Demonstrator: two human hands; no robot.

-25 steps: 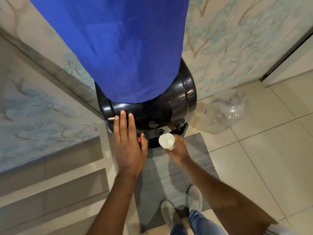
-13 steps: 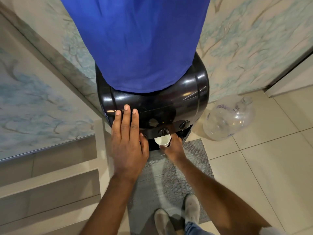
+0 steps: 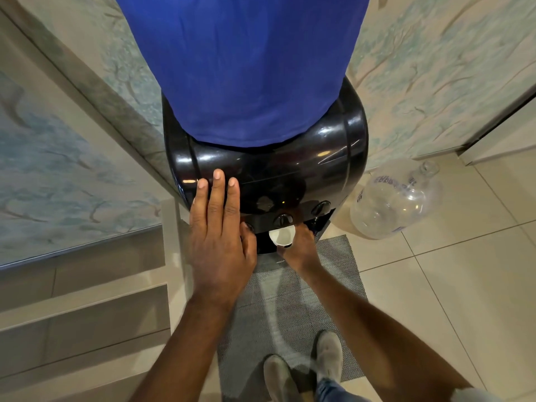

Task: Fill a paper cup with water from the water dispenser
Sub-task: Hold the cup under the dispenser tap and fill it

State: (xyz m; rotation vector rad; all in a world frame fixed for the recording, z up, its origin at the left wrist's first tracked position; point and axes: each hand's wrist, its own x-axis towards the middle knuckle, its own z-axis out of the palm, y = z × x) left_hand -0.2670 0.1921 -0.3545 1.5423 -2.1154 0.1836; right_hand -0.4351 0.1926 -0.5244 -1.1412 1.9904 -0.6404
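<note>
The black water dispenser (image 3: pixel 319 158) stands in front of me with a blue-covered bottle (image 3: pixel 243 59) on top. My right hand (image 3: pixel 301 245) grips a white paper cup (image 3: pixel 282 236) from below and holds it upright under the middle tap knob (image 3: pixel 282 219). The cup's far rim is tucked beneath the tap panel. Whether water is in the cup I cannot tell. My left hand (image 3: pixel 217 227) lies flat on the dispenser's left front, fingers stretched up over the casing, thumb by the left tap.
An empty clear water jug (image 3: pixel 397 201) lies on the tiled floor to the dispenser's right. A grey mat (image 3: pixel 290 309) lies under my feet. Beige steps (image 3: pixel 84 309) and a marbled wall are on the left.
My right hand carried the cup forward and under the middle tap. My left hand slid slightly further up the dispenser's front. The view moved closer to the dispenser.
</note>
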